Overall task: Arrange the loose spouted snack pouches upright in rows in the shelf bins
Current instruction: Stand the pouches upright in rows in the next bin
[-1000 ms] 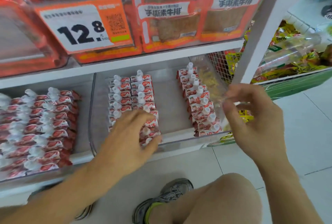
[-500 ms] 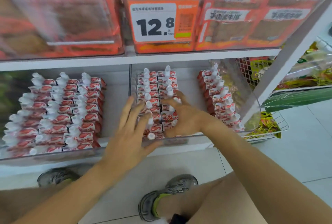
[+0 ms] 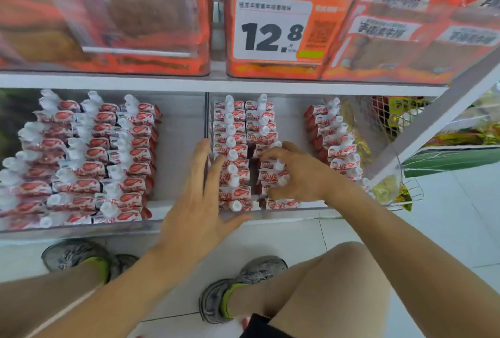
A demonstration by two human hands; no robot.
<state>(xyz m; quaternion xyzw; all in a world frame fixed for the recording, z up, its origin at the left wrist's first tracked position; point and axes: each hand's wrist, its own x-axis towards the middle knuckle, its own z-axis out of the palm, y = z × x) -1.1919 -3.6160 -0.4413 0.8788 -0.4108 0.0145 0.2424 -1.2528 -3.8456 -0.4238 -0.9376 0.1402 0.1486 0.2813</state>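
- Pouches stand in 2 rows in the mid bin; 1 more row at its right side, w/ a gap between.
- Changed: a sec ago the right hand was up in the air by the bin's right wall; now it's down on row 2.
- Means: prob. fixing the front pouches so they stand straight. Row 2 looks a bit messy near the front.
- Right fingers curled round a few pouches, gripping them.
- Left hand flat and spread, fingers straight, pressing row 1 from the left.
- Left bin has 3 full rows.
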